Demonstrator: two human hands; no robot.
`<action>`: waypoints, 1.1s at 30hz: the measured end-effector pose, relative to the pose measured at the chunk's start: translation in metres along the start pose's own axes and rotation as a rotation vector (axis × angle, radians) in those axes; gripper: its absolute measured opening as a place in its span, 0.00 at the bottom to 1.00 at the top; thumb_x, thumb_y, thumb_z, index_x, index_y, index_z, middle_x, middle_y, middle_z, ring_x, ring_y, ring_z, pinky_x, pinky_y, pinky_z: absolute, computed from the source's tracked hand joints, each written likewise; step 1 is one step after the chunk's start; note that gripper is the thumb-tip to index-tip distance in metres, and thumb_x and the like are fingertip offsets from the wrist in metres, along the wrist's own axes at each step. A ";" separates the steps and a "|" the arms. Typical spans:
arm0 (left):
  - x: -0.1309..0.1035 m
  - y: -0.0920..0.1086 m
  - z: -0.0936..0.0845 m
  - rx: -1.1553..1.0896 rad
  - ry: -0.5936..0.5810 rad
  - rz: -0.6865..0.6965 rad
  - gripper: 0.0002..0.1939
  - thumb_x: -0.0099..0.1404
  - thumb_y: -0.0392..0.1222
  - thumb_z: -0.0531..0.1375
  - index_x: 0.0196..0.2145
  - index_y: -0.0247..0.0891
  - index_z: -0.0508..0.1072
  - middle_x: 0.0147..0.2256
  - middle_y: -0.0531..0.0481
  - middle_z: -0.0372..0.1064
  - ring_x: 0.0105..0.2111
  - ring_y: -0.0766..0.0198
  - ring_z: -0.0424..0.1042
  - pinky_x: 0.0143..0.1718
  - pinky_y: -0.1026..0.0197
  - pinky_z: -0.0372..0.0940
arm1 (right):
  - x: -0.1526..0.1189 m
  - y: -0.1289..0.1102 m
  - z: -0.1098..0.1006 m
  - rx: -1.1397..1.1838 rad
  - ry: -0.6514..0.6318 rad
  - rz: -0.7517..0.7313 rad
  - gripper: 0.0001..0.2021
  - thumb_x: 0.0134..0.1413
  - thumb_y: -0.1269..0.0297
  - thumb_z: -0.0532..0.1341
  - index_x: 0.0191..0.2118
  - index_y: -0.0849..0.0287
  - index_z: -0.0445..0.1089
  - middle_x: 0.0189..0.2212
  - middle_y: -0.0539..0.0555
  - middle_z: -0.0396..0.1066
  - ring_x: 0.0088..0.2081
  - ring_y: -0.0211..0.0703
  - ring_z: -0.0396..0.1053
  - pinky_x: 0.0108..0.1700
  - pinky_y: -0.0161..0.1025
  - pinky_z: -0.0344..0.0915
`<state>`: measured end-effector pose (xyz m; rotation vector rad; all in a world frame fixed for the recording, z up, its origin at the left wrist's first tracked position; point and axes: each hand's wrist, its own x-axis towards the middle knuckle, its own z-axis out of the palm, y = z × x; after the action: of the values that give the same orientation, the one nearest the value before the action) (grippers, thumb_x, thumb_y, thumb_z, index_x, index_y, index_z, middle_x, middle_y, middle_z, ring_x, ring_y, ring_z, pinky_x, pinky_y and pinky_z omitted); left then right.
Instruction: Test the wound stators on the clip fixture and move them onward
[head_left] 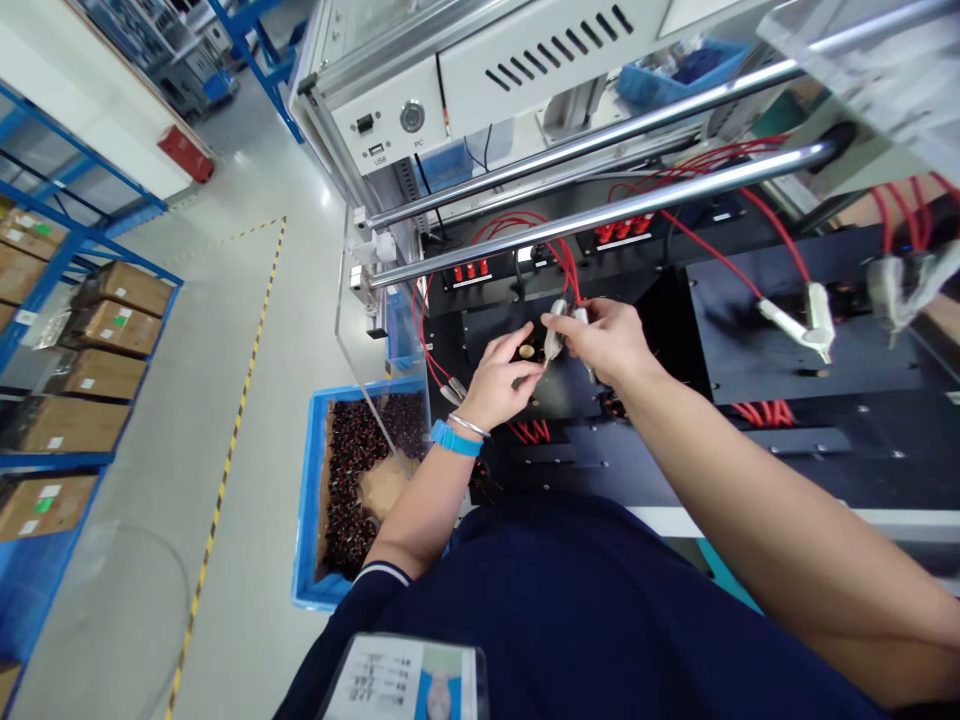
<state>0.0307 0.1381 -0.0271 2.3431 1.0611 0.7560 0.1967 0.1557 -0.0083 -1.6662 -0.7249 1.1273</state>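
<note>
My right hand point(611, 340) grips a crocodile clip point(555, 335) in a pale sleeve, its tip pointing down toward my left hand. Red leads point(568, 265) run up from this clip and from a second sleeved clip point(582, 316) beside my right fingers. My left hand point(501, 380) is closed in a pinch at the clip's tip; whatever lies between those fingertips is too small to make out. A round beige disc point(527, 352) shows between my left fingers and the clip, over a black fixture plate point(559, 398).
Left of the fixture, a blue bin point(306, 500) holds many small dark parts with coppery bits. Steel rods point(600, 215) cross above my hands, and a clear panel point(375, 385) stands at the left. More sleeved clips point(814, 325) lie on the right-hand plate.
</note>
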 end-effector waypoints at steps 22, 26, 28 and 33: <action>0.000 -0.006 0.005 -0.323 -0.052 -0.273 0.07 0.65 0.40 0.59 0.36 0.41 0.79 0.68 0.48 0.47 0.70 0.52 0.43 0.69 0.42 0.41 | -0.002 -0.001 0.010 0.401 -0.091 -0.006 0.14 0.35 0.61 0.70 0.27 0.60 0.67 0.22 0.51 0.70 0.18 0.31 0.57 0.16 0.29 0.54; 0.000 -0.007 0.008 -0.363 -0.040 -0.290 0.07 0.65 0.40 0.59 0.35 0.41 0.79 0.68 0.49 0.49 0.69 0.53 0.44 0.69 0.42 0.41 | -0.003 -0.002 0.009 0.339 -0.097 -0.007 0.15 0.33 0.60 0.71 0.27 0.60 0.67 0.25 0.53 0.71 0.19 0.32 0.59 0.17 0.29 0.56; 0.000 -0.007 0.009 -0.387 -0.026 -0.300 0.07 0.65 0.40 0.59 0.35 0.41 0.79 0.68 0.49 0.50 0.69 0.54 0.45 0.69 0.43 0.42 | -0.003 -0.003 0.008 0.291 -0.102 -0.022 0.17 0.33 0.58 0.72 0.28 0.60 0.67 0.25 0.53 0.71 0.19 0.32 0.60 0.17 0.30 0.56; 0.000 -0.006 0.012 -0.428 0.009 -0.322 0.07 0.65 0.39 0.60 0.34 0.41 0.79 0.66 0.48 0.53 0.68 0.54 0.48 0.68 0.43 0.43 | -0.003 -0.003 0.008 0.177 -0.096 -0.054 0.20 0.33 0.55 0.73 0.30 0.59 0.67 0.20 0.49 0.67 0.20 0.35 0.61 0.20 0.32 0.59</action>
<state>0.0356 0.1398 -0.0396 1.7612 1.1162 0.7784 0.1877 0.1572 -0.0049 -1.4440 -0.7053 1.2037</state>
